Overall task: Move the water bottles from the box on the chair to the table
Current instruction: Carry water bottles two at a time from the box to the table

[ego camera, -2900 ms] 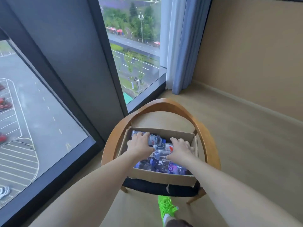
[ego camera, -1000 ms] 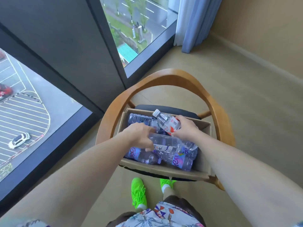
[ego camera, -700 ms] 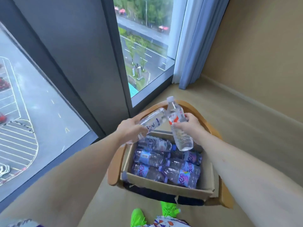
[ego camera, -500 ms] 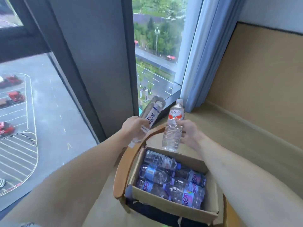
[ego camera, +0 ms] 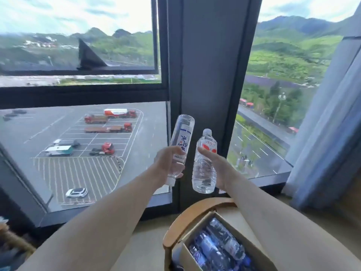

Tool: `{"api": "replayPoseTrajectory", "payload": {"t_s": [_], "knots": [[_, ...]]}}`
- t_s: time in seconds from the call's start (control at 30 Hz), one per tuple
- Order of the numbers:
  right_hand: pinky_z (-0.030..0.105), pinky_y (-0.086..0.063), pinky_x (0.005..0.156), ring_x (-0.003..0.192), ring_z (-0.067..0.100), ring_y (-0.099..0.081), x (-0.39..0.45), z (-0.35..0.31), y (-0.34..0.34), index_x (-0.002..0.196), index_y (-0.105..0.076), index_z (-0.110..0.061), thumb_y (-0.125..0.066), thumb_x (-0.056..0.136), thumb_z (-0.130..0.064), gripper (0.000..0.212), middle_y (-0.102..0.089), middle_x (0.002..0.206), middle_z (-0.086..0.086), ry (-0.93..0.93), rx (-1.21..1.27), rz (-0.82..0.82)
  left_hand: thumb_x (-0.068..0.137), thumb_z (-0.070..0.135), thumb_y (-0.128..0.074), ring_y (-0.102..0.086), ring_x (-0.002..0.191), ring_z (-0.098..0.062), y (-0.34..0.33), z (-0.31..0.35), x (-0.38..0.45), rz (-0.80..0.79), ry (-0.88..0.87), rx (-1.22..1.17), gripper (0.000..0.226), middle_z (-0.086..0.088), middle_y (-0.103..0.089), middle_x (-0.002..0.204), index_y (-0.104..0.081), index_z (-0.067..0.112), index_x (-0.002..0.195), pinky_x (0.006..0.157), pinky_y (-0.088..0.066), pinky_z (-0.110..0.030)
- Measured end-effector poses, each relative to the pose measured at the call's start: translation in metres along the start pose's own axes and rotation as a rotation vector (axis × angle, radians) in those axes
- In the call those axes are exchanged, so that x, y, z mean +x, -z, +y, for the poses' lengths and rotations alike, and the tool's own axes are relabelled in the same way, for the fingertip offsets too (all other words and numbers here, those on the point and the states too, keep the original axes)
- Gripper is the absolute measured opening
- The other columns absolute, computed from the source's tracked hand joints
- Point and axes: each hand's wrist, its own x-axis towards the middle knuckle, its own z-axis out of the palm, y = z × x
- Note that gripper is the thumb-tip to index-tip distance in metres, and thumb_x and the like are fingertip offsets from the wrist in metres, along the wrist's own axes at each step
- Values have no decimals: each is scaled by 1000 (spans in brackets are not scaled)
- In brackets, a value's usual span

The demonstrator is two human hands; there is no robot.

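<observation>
My left hand (ego camera: 166, 160) grips a clear water bottle with a blue-and-white label (ego camera: 180, 140), held upside down with its cap pointing down. My right hand (ego camera: 215, 167) grips a second clear bottle with a red-and-white label (ego camera: 205, 165), upright, cap on top. Both bottles are raised in front of the window pillar, well above the chair. The cardboard box (ego camera: 252, 245) sits on the wooden chair (ego camera: 185, 218) at the lower right, with several more bottles (ego camera: 218, 245) lying inside. No table is in view.
A dark window pillar (ego camera: 205, 75) and floor-to-ceiling glass stand straight ahead. A grey-blue curtain (ego camera: 328, 133) hangs at the right. Beige floor (ego camera: 148, 239) lies left of the chair. Something dark and indistinct sits at the far lower left (ego camera: 11, 247).
Both hands lifted one bottle each out of the box and raised them. My view tilted up and turned left, so the box and chair slid to the lower right.
</observation>
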Motion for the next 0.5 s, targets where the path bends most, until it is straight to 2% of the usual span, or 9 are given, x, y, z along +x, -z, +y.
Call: {"api": "replayPoseTrajectory", "payload": {"t_s": [0.03, 0.07, 0.17, 0.27, 0.4, 0.43, 0.5], "knots": [[53, -53, 99, 107, 29, -72, 0, 4, -15, 124, -62, -21, -92, 61, -54, 77, -76, 113, 7, -10, -24, -39, 53, 30, -74, -69, 88, -29, 13, 0, -11, 39, -16, -12, 73, -12, -71, 105, -64, 15, 124, 58, -55, -33], [56, -49, 105, 112, 34, -69, -3, 7, -30, 125, -62, -21, -92, 60, -54, 78, -74, 117, 10, -16, -45, -80, 54, 32, -74, -69, 84, -28, 27, -2, -22, 87, -27, -24, 71, -12, -71, 100, -66, 13, 122, 59, -55, -34], [58, -43, 109, 115, 34, -66, -18, 15, -82, 124, -63, -21, -90, 66, -50, 70, -73, 120, 9, -13, -120, -203, 59, 40, -78, -69, 71, -28, 73, -10, -57, 241, -52, -60, 60, -14, -73, 89, -71, 9, 110, 57, -56, -33], [53, -41, 108, 119, 33, -60, -34, 27, -132, 126, -62, -22, -87, 73, -44, 63, -68, 126, 8, 15, -201, -328, 74, 56, -80, -71, 73, -30, 121, -20, -95, 387, -74, -60, 54, -17, -77, 91, -72, 10, 102, 54, -56, -33], [57, -50, 103, 105, 39, -67, -65, 43, -201, 121, -63, -10, -84, 79, -25, 49, -69, 117, 24, 35, -236, -524, 69, 68, -80, -72, 75, -32, 182, -33, -157, 569, -109, -84, 68, -16, -75, 89, -70, 11, 103, 54, -57, -34], [57, -50, 103, 102, 38, -67, -69, 43, -208, 122, -62, -9, -84, 79, -22, 50, -69, 114, 24, 45, -235, -538, 68, 70, -80, -72, 78, -32, 186, -34, -163, 586, -108, -75, 70, -17, -74, 92, -69, 12, 105, 54, -57, -34], [58, -47, 107, 109, 38, -65, -103, 62, -258, 126, -59, -10, -85, 77, -22, 56, -69, 115, 19, 57, -277, -617, 68, 74, -77, -73, 82, -30, 224, -45, -214, 719, -136, -97, 73, -14, -75, 93, -68, 15, 111, 54, -54, -30]]}}
